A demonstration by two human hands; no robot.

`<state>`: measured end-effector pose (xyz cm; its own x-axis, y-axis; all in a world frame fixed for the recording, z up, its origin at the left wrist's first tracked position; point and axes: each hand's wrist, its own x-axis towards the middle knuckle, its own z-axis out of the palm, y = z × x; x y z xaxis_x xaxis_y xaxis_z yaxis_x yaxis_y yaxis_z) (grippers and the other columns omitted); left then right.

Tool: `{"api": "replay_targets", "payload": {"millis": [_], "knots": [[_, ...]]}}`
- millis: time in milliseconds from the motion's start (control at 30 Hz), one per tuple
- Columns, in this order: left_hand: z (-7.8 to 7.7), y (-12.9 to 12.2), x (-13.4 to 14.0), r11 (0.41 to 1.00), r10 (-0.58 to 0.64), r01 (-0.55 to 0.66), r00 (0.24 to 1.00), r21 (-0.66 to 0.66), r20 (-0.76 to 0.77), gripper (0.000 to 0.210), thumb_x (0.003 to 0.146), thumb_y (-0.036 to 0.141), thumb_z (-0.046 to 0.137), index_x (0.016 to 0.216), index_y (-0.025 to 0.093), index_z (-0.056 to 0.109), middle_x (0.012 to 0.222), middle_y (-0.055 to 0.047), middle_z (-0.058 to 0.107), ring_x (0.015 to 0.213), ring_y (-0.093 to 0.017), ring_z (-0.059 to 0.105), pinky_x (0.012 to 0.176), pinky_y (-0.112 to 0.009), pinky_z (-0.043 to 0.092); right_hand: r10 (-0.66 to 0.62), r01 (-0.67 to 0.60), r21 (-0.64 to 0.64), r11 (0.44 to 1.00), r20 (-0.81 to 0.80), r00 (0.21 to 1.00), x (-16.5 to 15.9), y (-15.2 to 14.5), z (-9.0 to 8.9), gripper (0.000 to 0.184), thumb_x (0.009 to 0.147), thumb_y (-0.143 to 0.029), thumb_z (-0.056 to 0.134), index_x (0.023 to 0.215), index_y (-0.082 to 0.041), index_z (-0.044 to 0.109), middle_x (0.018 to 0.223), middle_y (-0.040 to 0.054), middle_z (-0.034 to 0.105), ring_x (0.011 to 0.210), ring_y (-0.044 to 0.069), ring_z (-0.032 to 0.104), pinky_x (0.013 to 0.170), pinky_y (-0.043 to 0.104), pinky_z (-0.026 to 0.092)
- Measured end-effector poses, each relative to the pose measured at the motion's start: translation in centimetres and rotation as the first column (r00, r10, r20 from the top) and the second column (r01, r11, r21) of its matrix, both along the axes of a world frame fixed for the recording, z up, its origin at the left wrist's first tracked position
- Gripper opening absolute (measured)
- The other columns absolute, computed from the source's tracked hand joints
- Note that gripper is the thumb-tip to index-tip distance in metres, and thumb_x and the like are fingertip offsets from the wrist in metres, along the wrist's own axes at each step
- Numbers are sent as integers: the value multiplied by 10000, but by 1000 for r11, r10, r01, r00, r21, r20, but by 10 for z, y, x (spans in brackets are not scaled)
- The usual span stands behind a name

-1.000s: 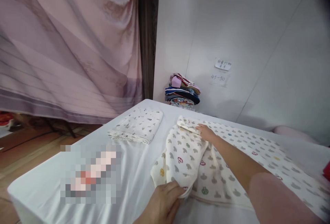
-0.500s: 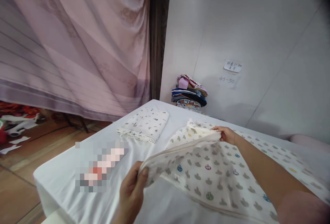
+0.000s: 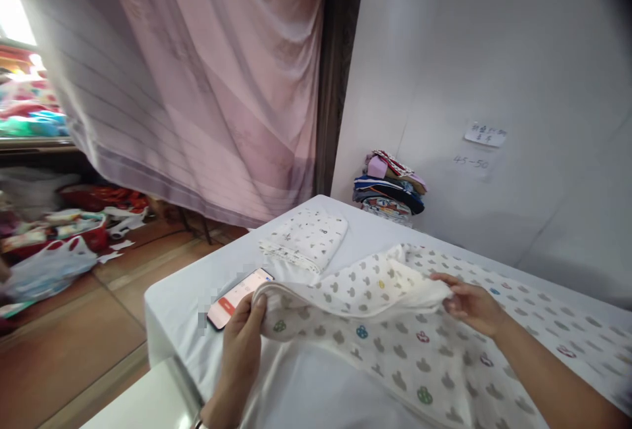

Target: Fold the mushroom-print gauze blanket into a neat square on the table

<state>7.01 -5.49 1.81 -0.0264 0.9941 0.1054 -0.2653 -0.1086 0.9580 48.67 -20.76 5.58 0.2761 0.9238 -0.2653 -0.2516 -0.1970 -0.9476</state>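
Observation:
A white cloth (image 3: 395,343) printed with grey and coloured motifs lies partly spread over the white-covered table, its near part lifted in a fold. My left hand (image 3: 245,327) pinches the left corner of that fold between thumb and fingers. Farther right, my right hand (image 3: 471,304) grips the cloth's edge with its fingertips. Just behind my left hand a phone (image 3: 232,297) with a lit screen lies on the table, its surroundings partly blurred out. A folded white cloth (image 3: 309,238) with small dark prints rests near the far left corner.
The white table cover (image 3: 182,297) reaches an edge on the left. Stacked folded clothes (image 3: 388,189) stand by the white wall (image 3: 444,54). A pink curtain (image 3: 222,87) hangs behind. On the tiled floor sits a plastic bag (image 3: 52,268) among clutter.
The view has swung left, bringing more floor clutter into sight. The held edge now sags between my hands, and the phone shows more clearly. Both hands keep their hold.

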Motion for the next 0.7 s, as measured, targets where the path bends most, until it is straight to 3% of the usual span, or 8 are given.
{"api": "replay_targets", "payload": {"millis": [167,333,467,533,600,633,667,700], "knots": [[0,13,-5,998,11,-4,994,-60,109,446,648,508,710,917,160,638,733,7,641,660,-126,558,585,-197,446,-42,37,102,994,51,998,3,-9,15,440,538,-249,701,972,-270,633,777,32,577,651,145,534,462,223,353],[4,20,-10,999,24,-18,984,-34,178,377,632,459,739,834,162,625,650,43,591,591,-83,499,551,-163,414,61,-42,-55,998,405,912,7,5,22,289,667,-381,695,867,-220,563,563,-12,539,460,101,415,415,219,245],[9,23,-12,999,43,-45,988,8,148,358,634,456,728,797,156,618,635,43,576,573,-81,481,529,-164,400,-1,82,-68,994,766,642,7,29,46,253,749,-421,596,700,-221,449,406,-63,424,385,91,329,425,228,217],[12,24,-11,998,55,-58,991,19,122,361,642,462,715,817,161,617,643,39,580,581,-89,488,537,-173,405,-96,190,18,982,909,405,6,45,69,187,751,-351,580,698,-219,459,447,-49,463,422,105,379,448,231,242],[15,25,-10,996,83,-87,993,34,87,361,658,469,695,834,164,615,647,36,577,588,-95,488,542,-180,405,-204,271,168,948,973,111,3,65,98,77,722,-251,585,735,-209,522,547,-18,535,507,123,447,487,233,270],[17,27,-9,992,109,-112,992,49,64,356,666,470,686,834,164,614,646,36,570,589,-95,483,540,-181,400,-261,283,244,927,965,21,1,76,112,82,713,-210,577,793,-203,559,616,0,574,561,134,483,510,232,288],[19,28,-7,987,143,-145,989,72,36,349,676,470,676,832,164,615,650,35,564,593,-95,478,540,-183,395,-322,299,307,903,947,1,-1,89,127,153,715,-181,560,865,-196,586,675,18,602,607,145,514,528,231,309],[21,29,-6,978,184,-184,983,101,3,343,687,470,664,834,163,617,661,32,562,602,-96,475,544,-186,391,-381,313,343,886,922,69,-5,104,140,201,731,-167,540,922,-188,599,713,31,619,633,150,535,540,226,332]]}}
